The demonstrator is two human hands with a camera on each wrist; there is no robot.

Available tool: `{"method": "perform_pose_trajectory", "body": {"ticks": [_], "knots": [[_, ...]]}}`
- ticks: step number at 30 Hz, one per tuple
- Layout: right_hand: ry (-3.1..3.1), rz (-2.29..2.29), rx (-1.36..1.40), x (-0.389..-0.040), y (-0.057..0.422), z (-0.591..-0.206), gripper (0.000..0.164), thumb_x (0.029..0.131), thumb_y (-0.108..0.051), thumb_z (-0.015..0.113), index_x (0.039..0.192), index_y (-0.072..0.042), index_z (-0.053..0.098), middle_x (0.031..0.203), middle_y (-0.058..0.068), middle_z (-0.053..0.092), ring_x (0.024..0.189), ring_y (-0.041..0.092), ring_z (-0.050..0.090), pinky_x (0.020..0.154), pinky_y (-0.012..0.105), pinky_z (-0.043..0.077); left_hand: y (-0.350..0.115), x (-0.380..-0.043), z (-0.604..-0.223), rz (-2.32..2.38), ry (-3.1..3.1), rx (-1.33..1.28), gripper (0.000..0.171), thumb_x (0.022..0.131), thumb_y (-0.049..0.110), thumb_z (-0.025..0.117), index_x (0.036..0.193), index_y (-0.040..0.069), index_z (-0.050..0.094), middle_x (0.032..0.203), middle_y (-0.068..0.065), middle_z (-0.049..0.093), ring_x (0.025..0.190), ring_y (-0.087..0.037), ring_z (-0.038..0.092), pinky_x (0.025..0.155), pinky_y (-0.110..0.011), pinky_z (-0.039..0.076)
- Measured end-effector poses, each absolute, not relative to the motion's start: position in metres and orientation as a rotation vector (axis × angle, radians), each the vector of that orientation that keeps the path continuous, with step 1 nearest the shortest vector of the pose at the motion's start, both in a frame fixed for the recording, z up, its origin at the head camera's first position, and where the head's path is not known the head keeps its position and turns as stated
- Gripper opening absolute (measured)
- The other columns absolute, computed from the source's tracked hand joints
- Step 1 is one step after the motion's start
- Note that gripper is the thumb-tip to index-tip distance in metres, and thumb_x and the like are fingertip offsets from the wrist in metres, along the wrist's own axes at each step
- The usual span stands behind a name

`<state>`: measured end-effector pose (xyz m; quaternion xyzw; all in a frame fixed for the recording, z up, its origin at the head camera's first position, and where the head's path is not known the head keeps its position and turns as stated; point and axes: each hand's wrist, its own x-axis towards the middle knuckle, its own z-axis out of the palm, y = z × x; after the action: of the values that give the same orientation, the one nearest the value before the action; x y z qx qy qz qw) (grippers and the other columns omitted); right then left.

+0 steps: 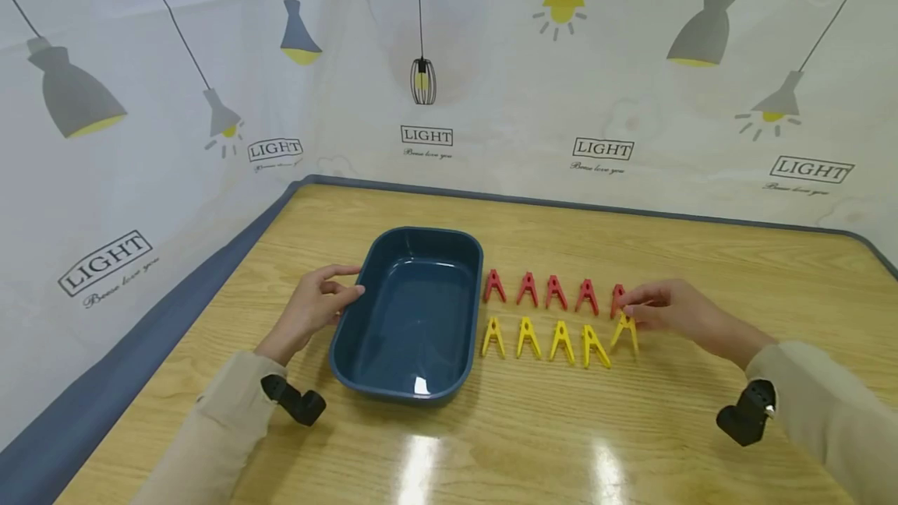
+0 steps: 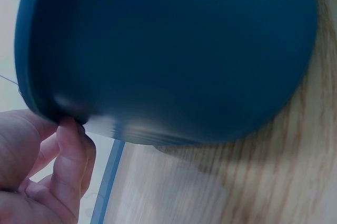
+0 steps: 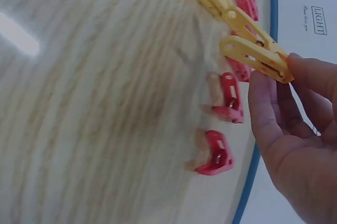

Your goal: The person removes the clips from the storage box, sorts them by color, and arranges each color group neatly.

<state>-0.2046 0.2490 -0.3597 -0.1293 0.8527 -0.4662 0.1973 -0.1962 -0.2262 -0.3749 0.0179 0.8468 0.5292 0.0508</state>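
My left hand (image 1: 313, 306) pinches the left rim of a deep blue plastic basin (image 1: 414, 318), which sits on the table. In the left wrist view the thumb and fingers (image 2: 71, 153) meet at that rim. At the far end of the yellow row, my right hand (image 1: 666, 306) pinches a yellow clothespin (image 3: 258, 50) by its narrow end, its two legs spread away from the fingertips. A row of red clothespins (image 1: 553, 293) lies behind a row of yellow clothespins (image 1: 561, 341), right of the basin. The last red clothespin (image 1: 617, 299) is partly hidden by the right hand.
The wooden table (image 1: 533, 443) has a dark blue border along its back and left. Behind it hangs a pale cloth (image 1: 491, 37) printed with lamps. A black wrist camera (image 1: 747, 411) is strapped to the right sleeve, another (image 1: 295, 400) to the left.
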Motion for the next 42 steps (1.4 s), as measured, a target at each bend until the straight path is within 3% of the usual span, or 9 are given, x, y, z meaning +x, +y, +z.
{"method": "perform_pose_trajectory", "body": {"ticks": [21,42], "knots": [[2.438,-1.295,-0.255,-0.196,0.248,-0.390,0.035,0.087,-0.020,0.057,0.109,0.007,0.056,0.104,0.014,0.058,0.085,0.011,0.055,0.071,0.028,0.050,-0.225,-0.195,-0.372,1.589,2.582,0.031,0.043,0.087,0.020,0.057,0.127,0.006,0.047,0.071,-0.007,0.055,0.056,-0.013,0.043,0.056,-0.029,0.046],[2.488,-1.306,-0.185,-0.191,0.244,-0.391,0.028,0.089,-0.012,0.054,0.110,0.006,0.055,0.103,0.014,0.057,0.086,0.016,0.055,0.070,0.027,0.050,-0.225,-0.193,-0.368,1.610,2.569,0.036,0.043,0.087,0.019,0.058,0.127,0.005,0.047,0.066,-0.005,0.053,0.056,-0.014,0.044,0.055,-0.029,0.046]]}}
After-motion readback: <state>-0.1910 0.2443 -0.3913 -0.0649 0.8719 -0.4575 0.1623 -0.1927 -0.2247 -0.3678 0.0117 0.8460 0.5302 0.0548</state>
